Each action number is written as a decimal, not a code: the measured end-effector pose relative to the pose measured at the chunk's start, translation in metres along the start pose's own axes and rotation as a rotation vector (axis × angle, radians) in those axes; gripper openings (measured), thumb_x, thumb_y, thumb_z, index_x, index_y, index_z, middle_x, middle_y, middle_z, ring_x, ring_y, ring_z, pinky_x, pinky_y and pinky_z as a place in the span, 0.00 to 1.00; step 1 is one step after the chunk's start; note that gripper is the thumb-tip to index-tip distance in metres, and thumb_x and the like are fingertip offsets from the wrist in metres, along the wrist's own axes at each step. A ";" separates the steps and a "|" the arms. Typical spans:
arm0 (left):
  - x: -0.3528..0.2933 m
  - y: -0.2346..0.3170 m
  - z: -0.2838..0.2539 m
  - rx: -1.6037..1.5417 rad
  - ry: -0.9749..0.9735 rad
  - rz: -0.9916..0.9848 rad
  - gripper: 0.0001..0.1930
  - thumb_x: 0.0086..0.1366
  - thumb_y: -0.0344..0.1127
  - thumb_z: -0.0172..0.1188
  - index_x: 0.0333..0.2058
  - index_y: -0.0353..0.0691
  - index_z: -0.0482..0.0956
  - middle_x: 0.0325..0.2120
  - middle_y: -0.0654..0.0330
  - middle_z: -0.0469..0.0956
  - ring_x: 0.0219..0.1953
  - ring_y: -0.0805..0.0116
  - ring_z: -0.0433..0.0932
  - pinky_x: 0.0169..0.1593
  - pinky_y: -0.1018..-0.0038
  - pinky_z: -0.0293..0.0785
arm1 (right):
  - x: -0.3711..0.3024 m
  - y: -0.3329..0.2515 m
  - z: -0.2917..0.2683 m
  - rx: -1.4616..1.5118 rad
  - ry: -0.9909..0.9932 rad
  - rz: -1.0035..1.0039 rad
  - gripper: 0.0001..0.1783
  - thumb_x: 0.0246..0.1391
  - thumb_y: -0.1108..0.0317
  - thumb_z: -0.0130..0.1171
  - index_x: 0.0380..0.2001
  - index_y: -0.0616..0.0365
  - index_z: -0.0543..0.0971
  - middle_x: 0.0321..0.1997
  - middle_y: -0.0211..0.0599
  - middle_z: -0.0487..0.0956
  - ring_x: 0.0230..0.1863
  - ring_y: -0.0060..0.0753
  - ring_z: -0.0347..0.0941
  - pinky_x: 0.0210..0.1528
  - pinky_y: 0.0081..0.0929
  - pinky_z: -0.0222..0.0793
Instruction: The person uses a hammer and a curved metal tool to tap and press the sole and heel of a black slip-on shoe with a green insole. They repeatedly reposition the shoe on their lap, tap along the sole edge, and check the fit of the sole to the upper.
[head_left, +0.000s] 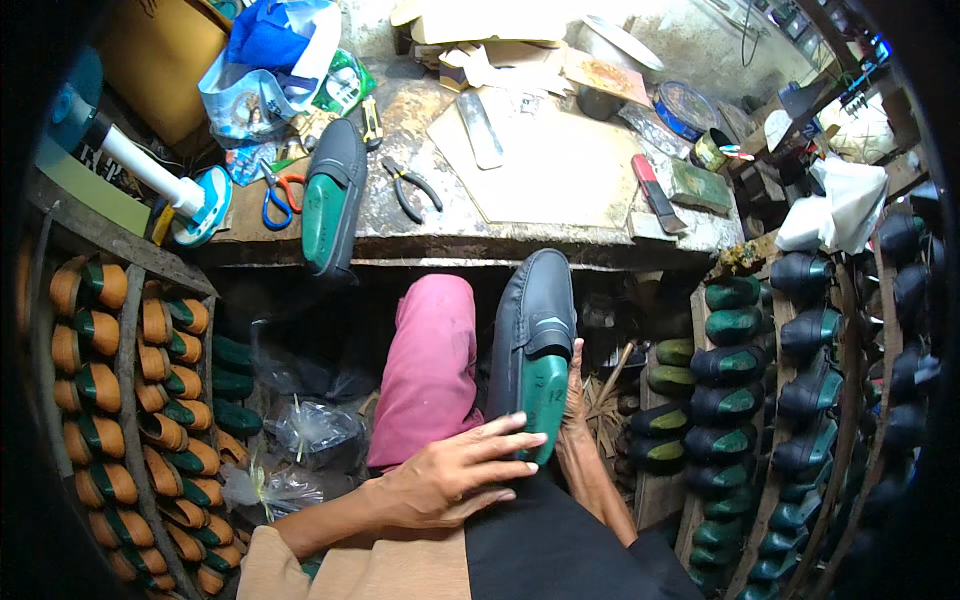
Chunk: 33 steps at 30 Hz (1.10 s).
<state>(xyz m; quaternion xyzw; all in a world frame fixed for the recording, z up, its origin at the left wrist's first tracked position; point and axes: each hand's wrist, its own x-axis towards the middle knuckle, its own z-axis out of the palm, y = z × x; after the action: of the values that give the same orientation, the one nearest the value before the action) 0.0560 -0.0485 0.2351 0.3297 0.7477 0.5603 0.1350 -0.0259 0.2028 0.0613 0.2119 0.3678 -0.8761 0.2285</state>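
A black loafer [510, 330] with a green shoe last [545, 385] inside rests over my lap, toe pointing at the bench. My right hand [575, 400] supports it from its right side, thumb up along the edge and the other fingers hidden beneath. Across the heel end lies my left hand [450, 475], its fingers stretched out and touching the last. A matching black loafer [345, 165], also on a green last, sits on the bench at the left, its heel overhanging the front edge.
The bench [400, 110] holds scissors [275, 205], pliers [410, 190], a red-handled blade [655, 192], a pale board [545, 165] and a sharpening block [700, 187]. Racks of brown shoes [105, 435] stand left, dark shoes on lasts [805, 330] right. Plastic bags [310, 425] lie below.
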 end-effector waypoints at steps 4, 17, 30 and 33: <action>0.023 0.045 -0.005 -1.091 0.009 0.088 0.24 0.83 0.41 0.65 0.63 0.24 0.83 0.63 0.39 0.85 0.70 0.40 0.81 0.75 0.49 0.75 | 0.003 0.015 -0.011 -0.120 0.038 -0.147 0.47 0.74 0.24 0.55 0.66 0.63 0.80 0.52 0.43 0.90 0.47 0.37 0.91 0.50 0.39 0.91; 0.106 0.099 0.030 -1.629 -0.001 0.849 0.44 0.77 0.54 0.72 0.67 0.08 0.75 0.59 0.26 0.84 0.68 0.33 0.82 0.73 0.44 0.77 | 0.010 0.026 -0.015 -0.226 -0.107 -0.240 0.47 0.73 0.26 0.58 0.70 0.60 0.77 0.59 0.37 0.88 0.56 0.34 0.87 0.60 0.39 0.87; 0.018 -0.047 -0.014 0.595 0.580 -0.037 0.25 0.72 0.25 0.69 0.67 0.36 0.80 0.62 0.46 0.85 0.63 0.42 0.85 0.67 0.53 0.81 | -0.011 0.012 0.017 -0.362 -0.155 -0.334 0.58 0.70 0.21 0.58 0.79 0.63 0.68 0.67 0.40 0.83 0.63 0.33 0.83 0.67 0.37 0.81; 0.004 -0.081 -0.019 0.831 0.440 0.000 0.31 0.70 0.25 0.69 0.71 0.36 0.76 0.71 0.43 0.76 0.72 0.39 0.77 0.75 0.50 0.74 | -0.015 0.007 0.028 -0.425 -0.206 -0.358 0.61 0.68 0.18 0.58 0.78 0.65 0.68 0.68 0.40 0.82 0.66 0.32 0.81 0.69 0.35 0.78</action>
<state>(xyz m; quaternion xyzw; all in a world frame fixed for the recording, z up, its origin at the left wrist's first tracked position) 0.0141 -0.0725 0.1673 0.2294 0.9195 0.2699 -0.1702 -0.0157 0.1815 0.0834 0.0009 0.5494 -0.8227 0.1460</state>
